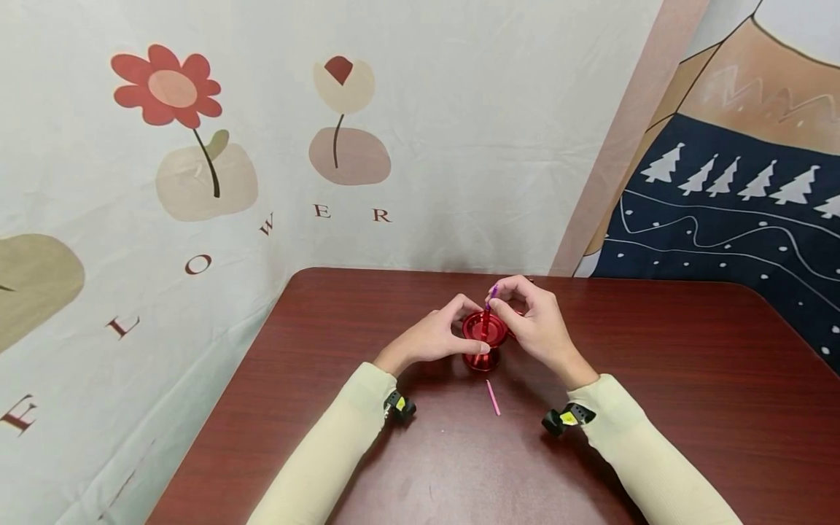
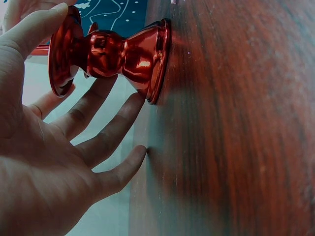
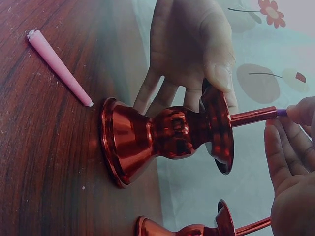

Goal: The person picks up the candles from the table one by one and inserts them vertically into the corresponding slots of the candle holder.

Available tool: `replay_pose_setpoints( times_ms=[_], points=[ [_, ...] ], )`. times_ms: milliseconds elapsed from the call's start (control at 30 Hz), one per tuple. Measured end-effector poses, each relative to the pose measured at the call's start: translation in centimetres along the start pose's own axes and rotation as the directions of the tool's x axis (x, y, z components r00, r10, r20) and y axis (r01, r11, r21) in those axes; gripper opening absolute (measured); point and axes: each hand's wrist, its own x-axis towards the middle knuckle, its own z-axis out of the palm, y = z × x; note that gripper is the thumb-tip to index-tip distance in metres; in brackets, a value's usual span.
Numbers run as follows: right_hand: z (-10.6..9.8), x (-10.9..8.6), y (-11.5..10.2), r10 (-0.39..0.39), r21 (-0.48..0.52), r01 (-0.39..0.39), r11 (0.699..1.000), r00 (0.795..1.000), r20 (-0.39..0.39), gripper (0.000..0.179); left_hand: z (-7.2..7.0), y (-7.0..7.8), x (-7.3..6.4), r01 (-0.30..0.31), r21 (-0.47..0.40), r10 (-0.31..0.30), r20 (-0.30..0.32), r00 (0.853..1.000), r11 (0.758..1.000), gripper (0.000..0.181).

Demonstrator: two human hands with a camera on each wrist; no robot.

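A shiny red metal candle holder (image 1: 485,333) stands upright on the table, with a flared base, a wide dish and a thin tube (image 3: 253,116) rising from it. My left hand (image 1: 434,335) grips the holder from the left, thumb on the dish rim; in the left wrist view its other fingers spread behind the dish and body. My right hand (image 1: 537,324) pinches a slim purple candle (image 1: 494,293) at the mouth of the tube. In the right wrist view only a short purple bit (image 3: 281,112) shows between tube and fingertips. How deep the candle sits is hidden.
A pink candle (image 1: 493,397) lies on the dark red wooden table (image 1: 689,379), in front of the holder. A second red candle holder (image 3: 182,232) shows at the bottom of the right wrist view. A printed cloth (image 1: 459,146) hangs behind the table.
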Motion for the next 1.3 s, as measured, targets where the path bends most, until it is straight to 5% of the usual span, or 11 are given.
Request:
replay_pose_setpoints(
  times_ms=[1300],
  points=[
    [0.13, 0.08, 0.53, -0.08, -0.066, 0.081, 0.995, 0.997, 0.009, 0.021, -0.05, -0.1, 0.18, 0.001, 0.016, -0.001, 0.003, 1.0, 1.0, 0.065]
  ],
)
